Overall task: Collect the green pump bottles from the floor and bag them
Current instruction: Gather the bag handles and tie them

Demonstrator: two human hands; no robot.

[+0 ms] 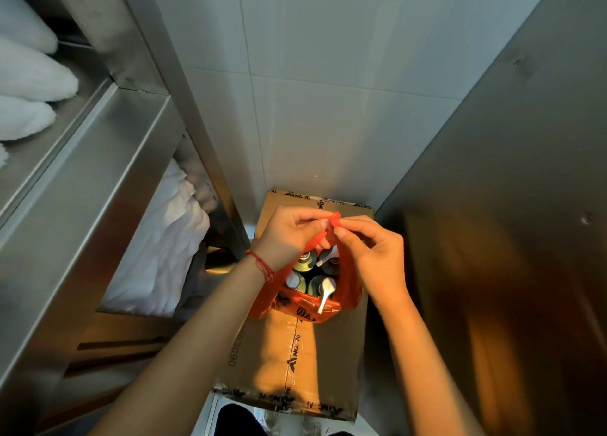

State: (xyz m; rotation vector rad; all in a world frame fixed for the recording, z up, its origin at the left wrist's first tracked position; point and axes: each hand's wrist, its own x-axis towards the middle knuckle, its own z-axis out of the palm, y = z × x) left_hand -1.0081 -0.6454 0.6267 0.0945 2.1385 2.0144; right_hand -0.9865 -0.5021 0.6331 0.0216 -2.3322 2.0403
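An orange plastic bag [297, 305] rests on a sealed cardboard box [297, 356]. Inside it stand several green pump bottles [314, 284] with silver pump heads, seen from above through the bag's mouth. My left hand [289, 235] and my right hand [374, 254] meet above the bag, each pinching one of the bag's orange handles [334, 221], which are drawn together between the fingertips. The bottles' bodies are mostly hidden by the bag and my hands.
A steel shelf unit [108, 179] stands close on the left with folded white towels [157, 258] on its shelves. A steel panel [512, 205] rises on the right and a tiled wall [328, 90] behind. The box fills the narrow gap between them.
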